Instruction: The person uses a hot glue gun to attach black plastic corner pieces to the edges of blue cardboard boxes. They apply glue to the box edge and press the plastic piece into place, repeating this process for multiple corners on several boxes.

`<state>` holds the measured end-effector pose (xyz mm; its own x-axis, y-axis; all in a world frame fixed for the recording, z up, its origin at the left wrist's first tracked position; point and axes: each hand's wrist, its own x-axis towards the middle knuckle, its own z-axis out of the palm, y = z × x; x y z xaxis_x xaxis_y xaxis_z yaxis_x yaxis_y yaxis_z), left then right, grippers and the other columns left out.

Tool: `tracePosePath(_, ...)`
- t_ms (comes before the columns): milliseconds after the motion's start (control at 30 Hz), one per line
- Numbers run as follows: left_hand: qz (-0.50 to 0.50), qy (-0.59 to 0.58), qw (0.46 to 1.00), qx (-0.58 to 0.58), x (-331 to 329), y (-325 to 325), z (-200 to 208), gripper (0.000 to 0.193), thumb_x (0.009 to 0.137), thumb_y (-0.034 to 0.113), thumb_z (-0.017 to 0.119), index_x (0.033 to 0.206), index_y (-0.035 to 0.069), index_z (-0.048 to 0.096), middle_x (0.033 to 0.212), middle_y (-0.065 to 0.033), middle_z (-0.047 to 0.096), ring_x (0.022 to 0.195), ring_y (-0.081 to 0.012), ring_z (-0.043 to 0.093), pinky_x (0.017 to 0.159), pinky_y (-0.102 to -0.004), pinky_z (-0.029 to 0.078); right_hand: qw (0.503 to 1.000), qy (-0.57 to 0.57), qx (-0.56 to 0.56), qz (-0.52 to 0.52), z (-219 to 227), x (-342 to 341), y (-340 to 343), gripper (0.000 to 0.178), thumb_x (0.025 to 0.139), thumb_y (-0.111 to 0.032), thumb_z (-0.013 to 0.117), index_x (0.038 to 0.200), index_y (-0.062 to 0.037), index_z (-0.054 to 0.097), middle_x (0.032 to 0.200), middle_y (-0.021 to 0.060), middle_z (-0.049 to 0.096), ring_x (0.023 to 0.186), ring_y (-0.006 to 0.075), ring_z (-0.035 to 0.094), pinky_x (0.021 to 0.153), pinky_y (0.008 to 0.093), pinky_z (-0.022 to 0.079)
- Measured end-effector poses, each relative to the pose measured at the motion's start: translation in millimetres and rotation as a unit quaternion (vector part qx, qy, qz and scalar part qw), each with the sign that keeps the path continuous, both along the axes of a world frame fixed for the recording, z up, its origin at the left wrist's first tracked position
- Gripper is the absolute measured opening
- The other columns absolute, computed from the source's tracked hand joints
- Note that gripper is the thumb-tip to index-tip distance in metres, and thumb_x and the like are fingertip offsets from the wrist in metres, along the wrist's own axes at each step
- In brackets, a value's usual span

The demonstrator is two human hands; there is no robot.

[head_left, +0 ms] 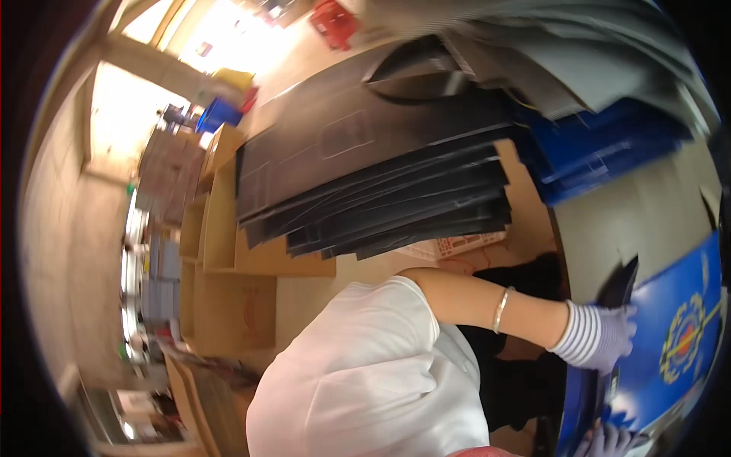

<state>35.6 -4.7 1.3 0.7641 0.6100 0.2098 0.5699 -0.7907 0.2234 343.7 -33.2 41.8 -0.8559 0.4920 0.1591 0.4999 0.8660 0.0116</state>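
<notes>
My left hand (pixel 607 337), in a pale glove with a striped cuff, lies over the near edge of a glossy blue panel (pixel 661 388) with a round gold emblem. Its fingers look spread on the panel, though slightly smeared by motion. Beneath that hand runs a dark strip (pixel 618 286) with a pointed end. My right hand (pixel 607 442), also gloved, is at the lower edge by the panel's lower corner. Its fingers are apart, and the rest of it is cut off. A silver bracelet (pixel 500 310) circles my left wrist.
A pile of black flat sheets (pixel 381 171) stands to my left. Behind the panel are blue folded pieces (pixel 601 148) on the pale tabletop (pixel 609 221), with grey sheeting (pixel 548 57) above. Cardboard boxes (pixel 236 305) and a white plastic crate (pixel 464 244) sit lower down.
</notes>
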Motion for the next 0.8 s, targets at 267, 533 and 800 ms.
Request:
tracePosePath(267, 0.023, 0.081, 0.996, 0.02, 0, -18, 7, 0.017, 0.089, 0.029, 0.066, 0.102, 0.029, 0.078, 0.109, -0.0013, 0.068, 0.116, -0.029, 0.059, 0.112, -0.067, 0.028, 0.995, -0.042, 0.066, 0.056, 11, -6, 0, 0.025, 0.089, -0.034, 0.066, 0.11, -0.0237, 0.076, 0.107, -0.0033, 0.07, 0.102, 0.0234, 0.059, 0.093, 0.0543, 0.04)
tracePosePath(533, 0.046, -0.039, 0.998, 0.034, -24, -10, 22, 0.01, 0.073, 0.025, 0.066, 0.07, 0.019, 0.074, 0.088, -0.0003, 0.068, 0.094, -0.0253, 0.061, 0.1, -0.0514, 0.04, 0.997, 0.011, -0.026, -0.075, -2, -24, -19, 0.022, 0.088, -0.013, 0.062, 0.106, -0.0042, 0.071, 0.105, 0.0139, 0.062, 0.108, 0.0416, 0.056, 0.11, 0.0646, 0.031)
tracePosePath(800, 0.02, -0.069, 0.996, -0.054, -29, 6, 33, 0.017, 0.073, 0.006, 0.072, 0.088, 0.012, 0.072, 0.088, -0.007, 0.059, 0.094, -0.0278, 0.059, 0.109, -0.0612, 0.036, 0.969, 0.077, -0.041, -0.233, 9, -50, -25, 0.017, 0.072, -0.019, 0.076, 0.088, -0.014, 0.075, 0.089, 0.0003, 0.067, 0.09, 0.0243, 0.06, 0.108, 0.0634, 0.037)
